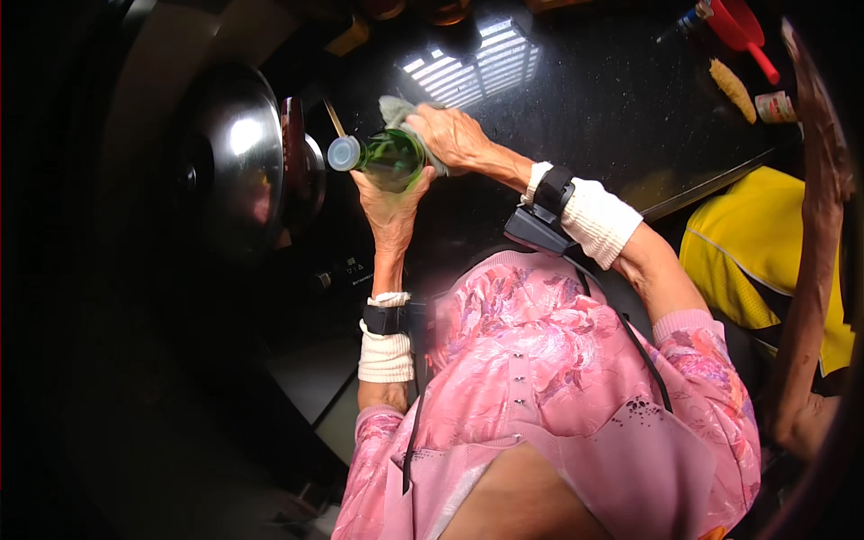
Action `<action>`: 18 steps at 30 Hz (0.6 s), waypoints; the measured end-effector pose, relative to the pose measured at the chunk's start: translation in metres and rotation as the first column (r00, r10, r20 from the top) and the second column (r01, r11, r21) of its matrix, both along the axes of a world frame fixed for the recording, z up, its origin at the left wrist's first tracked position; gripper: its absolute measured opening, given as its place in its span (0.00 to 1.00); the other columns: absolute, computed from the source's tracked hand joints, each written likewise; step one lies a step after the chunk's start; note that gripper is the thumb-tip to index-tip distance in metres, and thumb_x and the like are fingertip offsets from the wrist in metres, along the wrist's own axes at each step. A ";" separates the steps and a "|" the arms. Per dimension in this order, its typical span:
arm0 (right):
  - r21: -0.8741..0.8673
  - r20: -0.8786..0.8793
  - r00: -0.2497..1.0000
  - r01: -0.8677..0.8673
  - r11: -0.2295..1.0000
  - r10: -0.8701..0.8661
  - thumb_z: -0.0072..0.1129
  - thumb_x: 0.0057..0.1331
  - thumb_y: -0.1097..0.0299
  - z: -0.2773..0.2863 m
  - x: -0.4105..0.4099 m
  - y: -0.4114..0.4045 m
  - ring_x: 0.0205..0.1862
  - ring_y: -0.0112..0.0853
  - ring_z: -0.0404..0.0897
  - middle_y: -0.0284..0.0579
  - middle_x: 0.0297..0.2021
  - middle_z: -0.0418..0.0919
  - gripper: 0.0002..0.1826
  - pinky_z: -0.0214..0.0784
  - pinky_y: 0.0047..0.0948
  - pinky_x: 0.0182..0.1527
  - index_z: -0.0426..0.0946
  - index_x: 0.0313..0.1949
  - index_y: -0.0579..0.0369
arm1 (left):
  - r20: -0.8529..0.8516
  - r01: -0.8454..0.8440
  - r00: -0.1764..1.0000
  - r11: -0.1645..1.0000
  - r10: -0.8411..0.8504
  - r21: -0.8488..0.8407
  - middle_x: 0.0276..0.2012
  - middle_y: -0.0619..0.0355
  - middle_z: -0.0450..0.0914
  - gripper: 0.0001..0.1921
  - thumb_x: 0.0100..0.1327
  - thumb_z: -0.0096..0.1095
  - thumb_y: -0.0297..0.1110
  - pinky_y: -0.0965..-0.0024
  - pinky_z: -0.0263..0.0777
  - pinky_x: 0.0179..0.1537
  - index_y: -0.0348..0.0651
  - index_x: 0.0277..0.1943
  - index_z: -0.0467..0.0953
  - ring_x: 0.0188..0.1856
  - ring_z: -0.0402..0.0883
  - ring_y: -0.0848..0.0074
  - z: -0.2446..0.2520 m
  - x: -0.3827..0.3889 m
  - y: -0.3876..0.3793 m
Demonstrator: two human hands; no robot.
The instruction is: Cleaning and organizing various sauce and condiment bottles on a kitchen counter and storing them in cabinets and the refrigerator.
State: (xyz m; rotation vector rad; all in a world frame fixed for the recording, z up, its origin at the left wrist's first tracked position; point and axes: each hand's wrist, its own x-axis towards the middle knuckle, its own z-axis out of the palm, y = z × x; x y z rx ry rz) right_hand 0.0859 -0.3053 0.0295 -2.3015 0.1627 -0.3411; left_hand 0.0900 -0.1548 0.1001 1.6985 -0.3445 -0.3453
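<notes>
A green translucent bottle [397, 156] with a pale cap [344, 154] is tilted above the dark countertop, its cap end towards the left. My left hand [388, 202] grips the bottle from the near side, thumb and fingers spread around it. A greyish-green cloth [398, 111] is bunched under my right hand [451, 138], which presses it against the bottle's far right side. The fingertips of my right hand are partly hidden by the cloth. Both wrists wear white knit cuffs with black straps.
To the left stands a wok with a shiny metal lid [236, 148]. The black countertop [580, 115] reflects a barred window. At its far right lie a red scoop [739, 30], a yellowish brush-like object [732, 90] and a small printed container [775, 106]. Yellow fabric [756, 243] hangs beside a brown wooden piece [813, 223].
</notes>
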 end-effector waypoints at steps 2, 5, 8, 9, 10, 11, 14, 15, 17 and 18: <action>-0.092 -0.038 0.995 -0.091 0.992 0.088 0.45 0.65 0.59 -0.017 -0.019 -0.001 0.33 0.51 0.79 0.54 0.36 0.73 0.14 0.72 0.50 0.34 0.71 0.36 0.58 | 0.065 0.007 0.998 1.000 -0.009 0.025 0.48 0.60 0.72 0.35 0.47 0.78 0.26 0.72 0.71 0.52 0.40 0.55 0.61 0.48 0.74 0.77 -0.009 0.002 0.002; -0.107 -0.045 0.986 -0.163 0.981 0.159 0.46 0.64 0.60 -0.029 -0.032 -0.014 0.33 0.49 0.79 0.53 0.34 0.72 0.13 0.72 0.47 0.34 0.71 0.35 0.58 | 0.165 0.024 0.985 0.995 -0.040 0.093 0.50 0.58 0.71 0.37 0.46 0.79 0.26 0.71 0.71 0.53 0.40 0.57 0.60 0.49 0.73 0.76 -0.015 -0.001 -0.001; 0.115 0.023 0.974 -0.225 0.968 0.223 0.48 0.64 0.60 0.029 -0.037 -0.026 0.33 0.48 0.78 0.53 0.33 0.73 0.13 0.72 0.43 0.35 0.71 0.35 0.59 | 0.042 -0.108 0.993 0.994 0.108 0.005 0.53 0.57 0.68 0.42 0.46 0.78 0.25 0.69 0.69 0.55 0.40 0.60 0.56 0.51 0.73 0.73 -0.011 -0.015 -0.008; 0.336 0.011 0.979 -0.196 0.921 0.204 0.49 0.65 0.61 0.056 -0.038 -0.028 0.32 0.48 0.77 0.54 0.32 0.74 0.13 0.71 0.41 0.35 0.70 0.36 0.60 | 0.030 -0.104 0.994 0.994 0.104 0.015 0.53 0.57 0.68 0.42 0.46 0.78 0.25 0.69 0.69 0.55 0.40 0.60 0.56 0.51 0.73 0.73 -0.008 -0.015 -0.010; 0.381 0.088 0.979 -0.203 0.902 0.183 0.52 0.64 0.60 0.077 -0.037 -0.029 0.32 0.48 0.77 0.54 0.31 0.74 0.14 0.71 0.41 0.35 0.70 0.36 0.61 | 0.007 -0.110 0.994 0.993 0.110 -0.031 0.52 0.56 0.69 0.41 0.46 0.78 0.25 0.68 0.68 0.56 0.39 0.60 0.56 0.52 0.72 0.73 0.002 -0.016 -0.014; 0.419 0.161 0.975 -0.207 0.884 0.153 0.54 0.63 0.60 0.094 -0.039 -0.028 0.31 0.48 0.77 0.54 0.30 0.75 0.16 0.71 0.40 0.34 0.70 0.37 0.62 | -0.019 -0.112 0.994 0.990 0.111 -0.083 0.51 0.55 0.70 0.41 0.47 0.77 0.26 0.67 0.66 0.58 0.38 0.60 0.55 0.53 0.71 0.72 0.006 -0.017 -0.018; 0.324 0.358 0.909 -0.334 0.885 0.212 0.61 0.59 0.59 0.119 -0.043 -0.004 0.28 0.49 0.77 0.52 0.29 0.75 0.21 0.70 0.38 0.30 0.70 0.39 0.67 | -0.009 0.055 0.998 0.993 -0.054 0.107 0.54 0.53 0.70 0.35 0.49 0.74 0.29 0.64 0.65 0.57 0.36 0.59 0.63 0.55 0.70 0.70 -0.025 -0.011 0.023; 0.288 0.331 0.920 -0.312 0.906 0.211 0.61 0.57 0.59 0.121 -0.043 -0.001 0.27 0.47 0.77 0.50 0.26 0.72 0.19 0.70 0.38 0.28 0.70 0.35 0.65 | -0.098 0.071 0.993 0.995 -0.064 0.074 0.55 0.53 0.71 0.33 0.50 0.74 0.29 0.65 0.65 0.57 0.36 0.58 0.66 0.55 0.71 0.70 -0.021 -0.008 0.028; 0.116 0.261 0.945 -0.234 0.965 0.198 0.62 0.55 0.58 0.104 -0.045 -0.006 0.26 0.45 0.76 0.49 0.25 0.70 0.19 0.69 0.37 0.26 0.68 0.29 0.62 | 0.101 -0.009 0.994 0.933 -0.029 0.359 0.49 0.55 0.76 0.31 0.47 0.74 0.26 0.69 0.70 0.51 0.37 0.55 0.69 0.47 0.76 0.73 -0.018 -0.007 0.027; 0.108 0.336 0.930 -0.193 0.975 0.147 0.62 0.52 0.56 0.090 -0.044 -0.005 0.24 0.44 0.75 0.48 0.23 0.68 0.20 0.68 0.37 0.24 0.65 0.24 0.59 | 0.045 0.001 0.999 0.955 -0.015 0.297 0.47 0.56 0.77 0.29 0.47 0.74 0.26 0.70 0.70 0.49 0.36 0.54 0.70 0.45 0.77 0.73 -0.016 -0.008 0.025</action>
